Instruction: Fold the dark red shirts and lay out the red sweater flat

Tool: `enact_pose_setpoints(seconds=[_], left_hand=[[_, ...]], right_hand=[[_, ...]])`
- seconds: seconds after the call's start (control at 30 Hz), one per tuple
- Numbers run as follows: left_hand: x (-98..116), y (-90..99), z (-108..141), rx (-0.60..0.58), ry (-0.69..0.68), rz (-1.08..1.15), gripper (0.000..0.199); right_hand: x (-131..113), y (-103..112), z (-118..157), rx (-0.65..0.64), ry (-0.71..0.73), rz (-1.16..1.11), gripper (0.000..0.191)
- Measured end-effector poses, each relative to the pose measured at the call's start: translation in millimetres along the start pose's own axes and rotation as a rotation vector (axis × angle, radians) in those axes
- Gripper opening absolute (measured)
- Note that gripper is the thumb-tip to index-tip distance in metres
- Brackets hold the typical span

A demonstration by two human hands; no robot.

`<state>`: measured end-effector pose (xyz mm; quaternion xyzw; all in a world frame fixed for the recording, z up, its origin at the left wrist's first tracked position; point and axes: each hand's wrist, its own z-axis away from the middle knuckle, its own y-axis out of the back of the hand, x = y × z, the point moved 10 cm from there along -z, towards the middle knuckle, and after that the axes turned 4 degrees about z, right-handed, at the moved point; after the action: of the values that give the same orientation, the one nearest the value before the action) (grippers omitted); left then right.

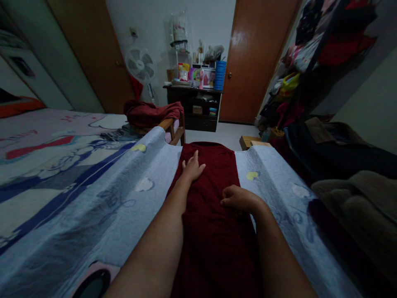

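A dark red garment (214,248) lies in a long, narrow strip down the middle of a pale blue-grey bed cover (155,182). A fold edge crosses it near the middle, and its sides look tucked in. My left hand (192,167) rests on the upper left part of the cloth, fingers spread and stretched forward. At the garment's right edge, near the fold, my right hand (237,198) is closed with the fingers curled against the cloth. Its fingertips are partly hidden, and the cloth seems gripped there.
A pink object with a dark round part (97,281) lies by my left forearm. Piled clothes (350,136) are at the right, and red cloth (151,114) hangs over a wooden bed rail (178,134). Beyond stand a fan (141,64), a dark cabinet (192,120) and a door (251,62).
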<state>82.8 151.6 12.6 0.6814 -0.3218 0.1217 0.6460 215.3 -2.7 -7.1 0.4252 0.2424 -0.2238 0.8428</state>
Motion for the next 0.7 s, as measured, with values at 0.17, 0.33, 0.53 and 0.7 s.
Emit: enact_pose_setpoints(seconds=[0.17,0.33,0.53,0.7], left_hand=[[-1.0,-13.7,4.0,-0.093,-0.013,-0.052,0.076],[9.2,8.4,4.5,0.051,-0.045,-0.082,0.055],[33.5,4.9,4.5,0.05,-0.268,-0.125,0.039],[11.6,-23.2,3.2,-0.128,-0.157,-0.191,0.051]], right_hand=[[-1.2,0.0,-0.8,0.002,0.003,0.008,0.012],[-1.1,-0.2,-0.6,0.003,-0.01,0.026,0.01],[-1.7,1.0,-1.5,0.013,-0.007,0.062,0.011],[-2.3,0.9,-1.8,0.011,-0.009,0.077,0.011]])
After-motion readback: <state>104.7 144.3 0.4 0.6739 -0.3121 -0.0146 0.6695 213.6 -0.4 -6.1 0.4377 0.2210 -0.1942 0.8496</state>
